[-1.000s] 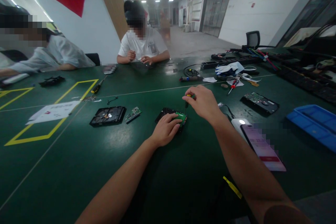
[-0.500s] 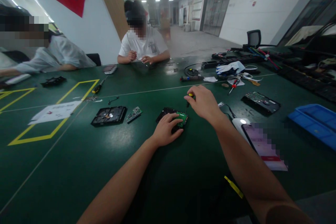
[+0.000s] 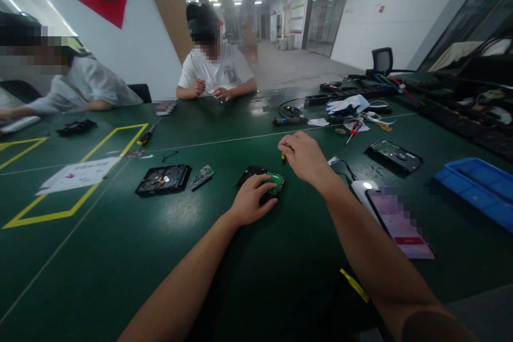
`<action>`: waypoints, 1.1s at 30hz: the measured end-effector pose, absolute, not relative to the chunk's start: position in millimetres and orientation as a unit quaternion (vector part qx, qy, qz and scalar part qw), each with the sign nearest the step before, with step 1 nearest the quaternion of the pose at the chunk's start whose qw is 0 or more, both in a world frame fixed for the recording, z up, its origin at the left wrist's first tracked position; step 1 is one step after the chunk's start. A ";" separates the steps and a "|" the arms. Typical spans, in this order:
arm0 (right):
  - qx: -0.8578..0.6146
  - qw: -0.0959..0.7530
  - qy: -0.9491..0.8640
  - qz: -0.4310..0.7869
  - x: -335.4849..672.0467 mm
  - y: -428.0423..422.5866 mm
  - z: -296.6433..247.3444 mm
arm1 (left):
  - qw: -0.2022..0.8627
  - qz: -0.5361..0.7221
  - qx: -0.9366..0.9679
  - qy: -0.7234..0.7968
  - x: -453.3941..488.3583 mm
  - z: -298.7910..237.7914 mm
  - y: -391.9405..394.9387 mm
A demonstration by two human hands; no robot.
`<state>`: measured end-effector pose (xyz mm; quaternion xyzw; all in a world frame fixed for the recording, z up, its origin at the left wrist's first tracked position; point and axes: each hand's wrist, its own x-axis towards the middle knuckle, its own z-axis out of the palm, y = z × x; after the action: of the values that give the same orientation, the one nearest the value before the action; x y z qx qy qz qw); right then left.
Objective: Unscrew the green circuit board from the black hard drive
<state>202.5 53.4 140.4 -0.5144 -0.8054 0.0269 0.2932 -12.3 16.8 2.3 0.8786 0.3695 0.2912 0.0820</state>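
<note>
My left hand [image 3: 250, 200] lies over a black hard drive [image 3: 250, 175] with a green circuit board [image 3: 276, 178] on the green table [image 3: 120, 246], fingers curled on the board's near side. My right hand [image 3: 306, 156] is closed on a small yellow-handled screwdriver [image 3: 284, 156] held upright, its tip down at the board's far edge. Most of the drive is hidden under my left hand.
Another opened hard drive [image 3: 163, 179] and a loose circuit board [image 3: 202, 175] lie to the left. A phone [image 3: 398, 222], a third drive [image 3: 393, 154] and a blue tray [image 3: 475, 189] are at the right. Two people sit at the far side; tools and cables crowd the back right.
Both hands stay on the drive and screwdriver. My right hand has shifted very slightly left and the view has dipped a little.
</note>
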 end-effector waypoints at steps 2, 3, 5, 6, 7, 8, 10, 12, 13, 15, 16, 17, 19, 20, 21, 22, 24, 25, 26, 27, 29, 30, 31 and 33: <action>-0.512 0.289 -0.809 0.024 203.7 53.4 141.0 | 0.080 0.289 0.879 0.371 -12.4 2.7 16.8; -0.507 0.289 -0.812 0.025 204.4 53.5 141.0 | 0.079 0.289 0.879 0.371 -12.5 2.7 16.9; -0.497 0.295 -0.816 0.026 205.2 53.9 139.9 | 0.080 0.287 0.879 0.372 -12.7 2.3 17.2; -0.496 0.298 -0.815 0.024 205.4 54.2 139.1 | 0.079 0.288 0.879 0.372 -12.7 1.9 17.4; -0.501 0.300 -0.811 0.022 205.4 54.4 138.2 | 0.080 0.288 0.879 0.372 -12.7 1.5 17.5; -0.509 0.302 -0.806 0.020 205.4 54.6 137.4 | 0.080 0.290 0.878 0.371 -12.7 1.1 17.5; -0.528 0.304 -0.793 0.016 205.0 54.7 136.4 | 0.080 0.291 0.878 0.372 -12.5 0.5 17.4; -0.539 0.307 -0.784 0.017 204.6 54.4 136.8 | 0.080 0.289 0.878 0.374 -12.3 0.5 17.2; -0.540 0.309 -0.783 0.018 204.4 54.1 137.4 | 0.080 0.288 0.877 0.375 -12.2 0.8 17.0; -0.534 0.311 -0.786 0.016 203.8 53.1 139.1 | 0.081 0.287 0.877 0.376 -12.1 1.6 16.7; -0.532 0.311 -0.788 0.014 203.7 52.6 139.9 | 0.082 0.287 0.877 0.376 -12.1 2.1 16.6; -0.533 0.311 -0.787 0.010 203.7 52.0 140.5 | 0.083 0.287 0.877 0.376 -12.2 2.5 16.6; -0.538 0.309 -0.785 0.005 204.3 51.2 141.2 | 0.085 0.287 0.878 0.374 -12.2 3.0 16.7; -0.538 0.308 -0.785 0.004 204.9 51.1 141.3 | 0.085 0.287 0.878 0.374 -12.2 2.9 16.9; -0.533 0.308 -0.788 0.007 205.6 51.2 141.2 | 0.084 0.287 0.878 0.374 -12.2 2.6 17.1; -0.524 0.309 -0.794 0.012 206.2 51.4 141.1 | 0.084 0.288 0.877 0.375 -12.2 2.3 17.4; -0.501 0.314 -0.805 0.032 206.6 51.9 141.4 | 0.085 0.291 0.876 0.375 -12.0 1.7 17.7; -0.493 0.318 -0.809 0.044 206.3 51.9 141.8 | 0.086 0.293 0.876 0.374 -11.9 1.5 17.8; -0.487 0.320 -0.811 0.056 205.7 51.8 142.5 | 0.086 0.294 0.876 0.373 -11.8 1.6 17.8; -0.484 0.320 -0.812 0.065 204.9 51.3 143.5 | 0.086 0.295 0.875 0.373 -11.7 1.9 17.7; -0.488 0.316 -0.810 0.073 203.3 49.8 145.8 | 0.085 0.295 0.876 0.372 -11.6 2.9 17.4; -0.491 0.312 -0.810 0.072 202.8 49.0 146.9 | 0.085 0.294 0.876 0.373 -11.6 3.4 17.2; -0.495 0.309 -0.809 0.069 202.7 48.4 147.7 | 0.086 0.293 0.876 0.373 -11.7 3.8 17.1; -0.505 0.310 -0.803 0.059 203.3 48.0 148.2 | 0.086 0.291 0.878 0.371 -11.9 4.0 17.0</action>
<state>203.3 48.0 148.2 -0.5053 -0.8030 0.0595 0.3104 -11.9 17.0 4.0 0.8776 0.3709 0.2914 0.0860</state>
